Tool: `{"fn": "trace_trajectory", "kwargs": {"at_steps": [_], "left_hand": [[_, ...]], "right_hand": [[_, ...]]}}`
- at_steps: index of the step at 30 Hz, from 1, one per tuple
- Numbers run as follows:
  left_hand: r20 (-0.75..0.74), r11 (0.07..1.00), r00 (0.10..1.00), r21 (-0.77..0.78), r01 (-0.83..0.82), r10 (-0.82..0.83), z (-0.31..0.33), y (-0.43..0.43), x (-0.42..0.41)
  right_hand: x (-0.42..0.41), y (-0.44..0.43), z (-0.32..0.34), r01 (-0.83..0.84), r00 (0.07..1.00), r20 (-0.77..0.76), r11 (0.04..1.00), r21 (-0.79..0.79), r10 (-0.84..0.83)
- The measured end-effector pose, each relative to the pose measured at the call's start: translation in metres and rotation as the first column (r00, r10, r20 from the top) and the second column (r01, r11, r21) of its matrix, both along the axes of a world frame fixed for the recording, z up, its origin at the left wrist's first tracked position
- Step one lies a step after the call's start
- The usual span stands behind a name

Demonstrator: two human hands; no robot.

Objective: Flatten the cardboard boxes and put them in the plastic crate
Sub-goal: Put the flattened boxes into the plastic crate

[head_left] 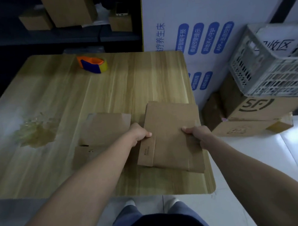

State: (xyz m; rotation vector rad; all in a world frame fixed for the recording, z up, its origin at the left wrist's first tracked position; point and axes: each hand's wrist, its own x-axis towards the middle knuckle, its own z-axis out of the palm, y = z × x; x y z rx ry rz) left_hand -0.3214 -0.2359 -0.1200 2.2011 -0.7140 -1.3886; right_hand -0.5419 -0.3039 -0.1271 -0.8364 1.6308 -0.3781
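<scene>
**Two forearms reaching over the tabletop's near edge, both hands gripping one flattened box**

Trousered legs and pale shoes point(129, 202) are showing at the bottom of the view, nearest the camera, with both bare forearms extending forward above them. Left thumb point(148, 134) is pressing on the upper face of the flattened cardboard box point(171, 137), the other fingers curling beneath it, so the left hand point(140, 133) is pinching the box's left edge. The right hand point(197, 132) is gripping the opposite side in the same way, thumb on top and fingers hidden underneath. The box is lying flat between the hands over the near right part of the table point(72, 94), its right side reaching the tabletop's right edge; whether it is clearing the surface cannot be told. Just to its left, a second flattened box point(106, 128) is resting on the tabletop, partly under the left wrist. A crumpled wad of clear tape point(34, 132) is sitting near the left edge, and an orange-and-blue tape dispenser point(92, 63) is standing near the far edge. Beyond the right edge, well apart from the hands, the grey plastic crate point(269, 67) is sitting tilted on a stack of brown cartons point(256, 108) on the floor, beside a large white printed carton point(200, 28).
</scene>
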Motion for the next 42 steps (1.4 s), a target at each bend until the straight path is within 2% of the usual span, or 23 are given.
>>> {"fn": "trace_trajectory", "kwargs": {"at_steps": [4, 5, 7, 9, 10, 12, 15, 19, 26, 31, 36, 42], "left_hand": [[0.013, 0.993, 1.0, -0.115, -0.002, 0.003, 0.02, -0.005, 0.035], [0.067, 0.989, 0.998, -0.146, -0.014, 0.024, 0.021, -0.002, 0.048], [0.269, 0.99, 0.959, -0.132, -0.056, 0.09, 0.02, 0.008, 0.082], [0.476, 0.995, 0.876, 0.007, -0.095, 0.08, 0.012, 0.026, 0.121], [0.508, 0.991, 0.859, 0.068, -0.117, 0.067, 0.007, 0.036, 0.139], [0.419, 0.982, 0.903, 0.106, -0.154, 0.096, -0.006, 0.053, 0.164], [0.142, 0.978, 0.971, 0.049, -0.203, 0.194, -0.02, 0.07, 0.18], [0.033, 0.981, 0.982, 0.058, -0.187, 0.185, -0.031, 0.078, 0.186], [-0.021, 0.979, 0.984, 0.108, -0.175, 0.178, -0.053, 0.079, 0.191], [-0.168, 0.967, 0.952, 0.047, -0.252, 0.257, -0.049, 0.071, 0.193], [-0.05, 0.962, 0.967, -0.1, -0.254, 0.25, -0.039, 0.061, 0.193], [-0.044, 0.951, 0.976, -0.222, -0.218, 0.213, -0.004, 0.034, 0.209]], "right_hand": [[0.015, -0.012, 0.019, 0.028, 0.999, 0.024, 0.998, -0.051, -0.027], [0.023, -0.015, 0.023, 0.021, 1.0, 0.016, 0.997, -0.067, -0.02], [0.04, -0.017, 0.028, 0.004, 1.0, 0.002, 0.996, -0.093, -0.004], [0.056, -0.014, 0.029, -0.018, 1.0, 0.0, 0.997, -0.078, 0.018], [0.063, -0.012, 0.027, -0.035, 0.999, 0.001, 0.998, -0.059, 0.035], [0.076, -0.006, 0.023, -0.064, 0.998, -0.014, 0.998, -0.025, 0.064], [0.093, 0.004, 0.015, -0.073, 0.997, -0.017, 0.997, 0.004, 0.073], [0.111, 0.015, 0.004, -0.083, 0.996, -0.04, 0.997, -0.005, 0.083], [0.114, 0.029, -0.015, -0.048, 0.997, -0.055, 0.999, 0.022, 0.049], [0.111, 0.038, -0.024, 0.005, 0.999, -0.05, 0.999, 0.047, -0.002], [0.11, 0.04, -0.014, 0.051, 0.999, -0.005, 0.999, 0.016, -0.051], [0.094, 0.028, 0.028, 0.109, 0.993, -0.03, 0.988, -0.111, -0.113]]}}
